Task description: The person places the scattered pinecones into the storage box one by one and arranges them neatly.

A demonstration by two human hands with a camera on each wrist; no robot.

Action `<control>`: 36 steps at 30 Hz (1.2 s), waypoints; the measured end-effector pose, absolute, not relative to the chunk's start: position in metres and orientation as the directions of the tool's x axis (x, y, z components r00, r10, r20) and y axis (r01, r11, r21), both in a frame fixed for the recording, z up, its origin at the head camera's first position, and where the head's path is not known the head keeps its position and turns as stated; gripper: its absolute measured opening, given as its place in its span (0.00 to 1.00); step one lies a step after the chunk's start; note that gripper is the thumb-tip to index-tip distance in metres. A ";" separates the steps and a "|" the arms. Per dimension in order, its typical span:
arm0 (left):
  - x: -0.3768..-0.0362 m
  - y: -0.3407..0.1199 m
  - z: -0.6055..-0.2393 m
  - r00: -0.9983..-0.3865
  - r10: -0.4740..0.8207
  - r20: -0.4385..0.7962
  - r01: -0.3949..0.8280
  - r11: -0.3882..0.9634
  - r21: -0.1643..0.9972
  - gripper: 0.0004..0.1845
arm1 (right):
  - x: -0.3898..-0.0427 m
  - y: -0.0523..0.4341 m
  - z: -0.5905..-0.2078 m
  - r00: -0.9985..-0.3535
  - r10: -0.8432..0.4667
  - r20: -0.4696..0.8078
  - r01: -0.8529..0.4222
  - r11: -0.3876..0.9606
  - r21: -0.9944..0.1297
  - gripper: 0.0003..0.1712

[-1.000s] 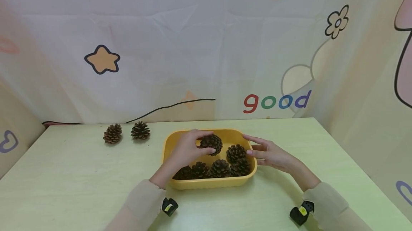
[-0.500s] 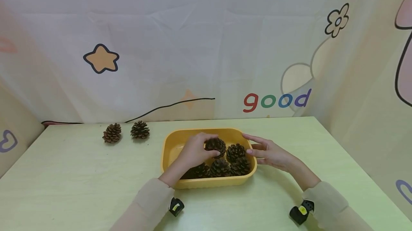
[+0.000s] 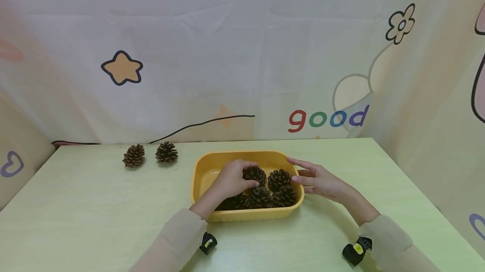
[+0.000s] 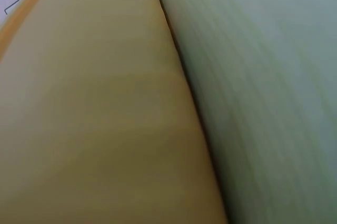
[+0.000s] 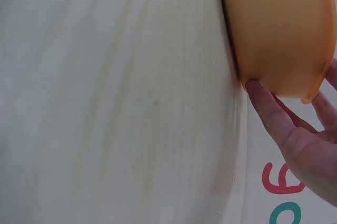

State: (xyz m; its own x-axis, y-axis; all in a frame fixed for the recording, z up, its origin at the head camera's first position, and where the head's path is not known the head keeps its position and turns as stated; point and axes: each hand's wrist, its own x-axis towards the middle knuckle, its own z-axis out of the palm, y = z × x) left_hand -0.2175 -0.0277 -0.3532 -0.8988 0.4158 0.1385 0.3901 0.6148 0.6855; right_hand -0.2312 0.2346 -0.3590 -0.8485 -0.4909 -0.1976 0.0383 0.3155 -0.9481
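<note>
A yellow plastic basin [image 3: 201, 175] stands on the table, and several pine cones lie along its front and right inside. My left hand [image 3: 232, 179] reaches over the basin's front wall and holds a brown pine cone [image 3: 255, 174] between thumb and fingers, low inside, beside the other pine cones [image 3: 279, 178]. My right hand [image 3: 322, 183] grips the basin's right end, thumb over the rim and fingers along the outside. In the right wrist view, fingertips [image 5: 255, 88] touch the orange-looking basin wall [image 5: 281, 29]. Only the basin's outer side [image 4: 105, 108] fills the left wrist view, without the hand.
Two more pine cones stand at the back left of the table, one browner [image 3: 134, 156] and one darker [image 3: 166, 152]. Behind the pale table [image 3: 94, 213] hangs a printed cloth [image 3: 197, 61], and cloth also closes off both sides.
My left hand has moved right and down with its pine cone, bringing it close to the others in the basin. My right hand keeps its place at the basin's end.
</note>
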 end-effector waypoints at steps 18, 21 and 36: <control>-0.220 -0.027 -0.356 -0.902 0.417 0.110 0.369 0.617 0.695 0.26 | -0.230 0.235 -0.358 -0.850 -0.491 -0.189 0.024 0.323 -0.946 0.43; -0.220 -0.027 -0.356 -0.899 0.424 0.108 0.369 0.601 0.709 0.26 | -0.230 0.235 -0.359 -0.849 -0.493 -0.190 0.027 0.319 -0.947 0.43; -0.220 -0.028 -0.354 -0.892 0.441 0.099 0.371 0.589 0.718 0.24 | -0.229 0.234 -0.357 -0.851 -0.491 -0.189 0.032 0.311 -0.950 0.43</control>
State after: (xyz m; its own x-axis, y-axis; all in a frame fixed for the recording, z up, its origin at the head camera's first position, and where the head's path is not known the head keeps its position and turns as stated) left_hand -0.2196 -0.0279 -0.3545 -0.8920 0.4410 0.0994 0.3712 0.5891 0.7177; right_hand -0.2289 0.2341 -0.3574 -0.8505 -0.4907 -0.1894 0.0320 0.3111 -0.9498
